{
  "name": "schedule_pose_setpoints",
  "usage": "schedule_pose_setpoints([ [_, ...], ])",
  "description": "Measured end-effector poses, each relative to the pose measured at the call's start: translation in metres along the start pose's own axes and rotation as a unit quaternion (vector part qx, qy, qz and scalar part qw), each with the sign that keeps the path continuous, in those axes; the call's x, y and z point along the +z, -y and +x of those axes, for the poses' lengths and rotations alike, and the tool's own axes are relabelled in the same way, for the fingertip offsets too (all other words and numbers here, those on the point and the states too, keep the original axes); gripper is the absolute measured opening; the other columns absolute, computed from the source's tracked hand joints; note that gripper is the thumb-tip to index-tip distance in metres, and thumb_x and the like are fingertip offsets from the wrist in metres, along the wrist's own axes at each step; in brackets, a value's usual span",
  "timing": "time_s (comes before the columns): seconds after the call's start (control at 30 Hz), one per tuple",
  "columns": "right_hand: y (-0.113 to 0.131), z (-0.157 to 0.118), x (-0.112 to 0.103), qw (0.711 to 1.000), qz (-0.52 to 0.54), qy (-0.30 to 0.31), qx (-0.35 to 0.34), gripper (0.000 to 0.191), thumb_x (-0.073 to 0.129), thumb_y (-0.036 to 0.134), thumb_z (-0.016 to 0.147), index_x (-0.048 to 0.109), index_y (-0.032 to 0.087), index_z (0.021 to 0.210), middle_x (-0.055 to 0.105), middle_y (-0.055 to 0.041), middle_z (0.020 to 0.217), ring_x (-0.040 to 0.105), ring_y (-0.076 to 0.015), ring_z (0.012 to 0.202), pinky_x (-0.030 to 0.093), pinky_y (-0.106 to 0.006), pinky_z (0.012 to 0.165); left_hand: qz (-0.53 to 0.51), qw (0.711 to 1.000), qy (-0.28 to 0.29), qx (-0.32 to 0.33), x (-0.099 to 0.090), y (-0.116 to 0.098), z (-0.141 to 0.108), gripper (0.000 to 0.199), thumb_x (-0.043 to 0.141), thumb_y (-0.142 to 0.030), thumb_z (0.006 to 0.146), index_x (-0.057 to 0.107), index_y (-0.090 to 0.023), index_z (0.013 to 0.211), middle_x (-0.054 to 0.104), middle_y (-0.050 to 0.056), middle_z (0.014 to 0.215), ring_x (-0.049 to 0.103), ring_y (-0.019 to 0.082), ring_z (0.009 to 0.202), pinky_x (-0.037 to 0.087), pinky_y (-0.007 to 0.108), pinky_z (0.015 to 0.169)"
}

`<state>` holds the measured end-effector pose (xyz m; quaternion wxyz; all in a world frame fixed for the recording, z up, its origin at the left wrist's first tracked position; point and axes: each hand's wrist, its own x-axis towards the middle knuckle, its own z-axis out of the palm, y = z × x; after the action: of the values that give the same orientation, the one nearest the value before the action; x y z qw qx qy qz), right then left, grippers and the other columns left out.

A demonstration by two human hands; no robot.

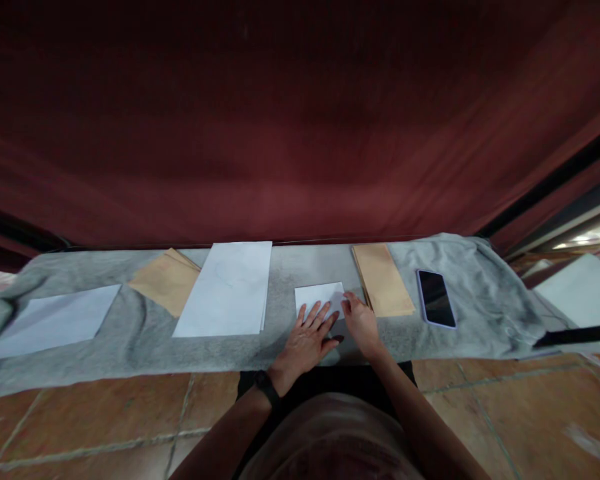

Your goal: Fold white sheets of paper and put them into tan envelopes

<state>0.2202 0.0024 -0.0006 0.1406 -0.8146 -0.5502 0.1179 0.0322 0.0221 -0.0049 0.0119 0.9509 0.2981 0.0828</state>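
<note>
A small white paper [313, 294], which looks folded, lies on the grey cloth in front of me. My left hand [307, 339] rests flat on its lower part with the fingers spread, and a dark band circles that wrist. At the paper's right edge, my right hand [363, 325] has its fingers curled and pinched on the edge. Part of the paper is hidden under both hands. Just right of my right hand lies a stack of brown envelopes [385, 280]. Left of my left hand is a stack of large white sheets [225, 287].
A grey cloth [285, 267] covers the narrow table. More brown envelopes [163, 283] and another white sheet [60, 320] lie to the left. A phone [436, 299] lies at the right. Dark red fabric [290, 133] hangs behind the table, above a tiled floor [115, 417].
</note>
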Motion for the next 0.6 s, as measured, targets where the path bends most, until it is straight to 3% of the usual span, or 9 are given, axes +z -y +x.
schedule_pose_setpoints([
  [0.17, -0.003, -0.004, 0.001, 0.997, -0.037, -0.047, -0.042, 0.032, 0.043, 0.024, 0.103, 0.062, 0.017, 0.128, 0.073, -0.0124, 0.113, 0.070, -0.0225, 0.096, 0.050, -0.031, 0.085, -0.009, 1.000, 0.007, -0.004, -0.001, -0.002, -0.001, 0.062, 0.037, -0.058, 0.103, 0.034, -0.027, 0.157, 0.030, 0.008, 0.166, 0.024, 0.028, 0.154, 0.016, 0.055, 0.125],
  [0.33, 0.004, -0.005, 0.013, 0.980, 0.034, -0.097, -0.170, 0.036, 0.041, 0.024, 0.102, 0.064, 0.018, 0.129, 0.064, -0.0140, 0.134, 0.059, -0.0253, 0.124, 0.046, -0.041, 0.107, -0.032, 0.999, -0.008, -0.026, 0.004, 0.002, 0.003, 0.056, 0.031, -0.043, 0.107, 0.036, -0.015, 0.156, 0.037, 0.013, 0.162, 0.029, 0.024, 0.153, 0.019, 0.050, 0.126],
  [0.43, 0.009, -0.004, 0.023, 0.967, 0.071, -0.088, -0.229, 0.042, 0.035, 0.023, 0.104, 0.061, 0.017, 0.136, 0.060, -0.0126, 0.143, 0.052, -0.0233, 0.134, 0.043, -0.043, 0.113, -0.035, 0.997, -0.019, -0.072, 0.008, 0.008, 0.010, 0.056, 0.030, -0.037, 0.106, 0.036, -0.010, 0.155, 0.038, 0.015, 0.161, 0.030, 0.024, 0.152, 0.022, 0.049, 0.126],
  [0.6, 0.014, -0.005, 0.028, 0.969, 0.008, -0.054, -0.242, 0.047, 0.036, 0.028, 0.106, 0.051, 0.013, 0.147, 0.048, -0.0143, 0.155, 0.041, -0.0251, 0.146, 0.034, -0.046, 0.120, -0.021, 0.994, -0.021, -0.103, 0.010, 0.020, 0.020, 0.055, 0.032, -0.028, 0.103, 0.035, -0.009, 0.155, 0.036, 0.016, 0.162, 0.027, 0.025, 0.153, 0.022, 0.051, 0.125],
])
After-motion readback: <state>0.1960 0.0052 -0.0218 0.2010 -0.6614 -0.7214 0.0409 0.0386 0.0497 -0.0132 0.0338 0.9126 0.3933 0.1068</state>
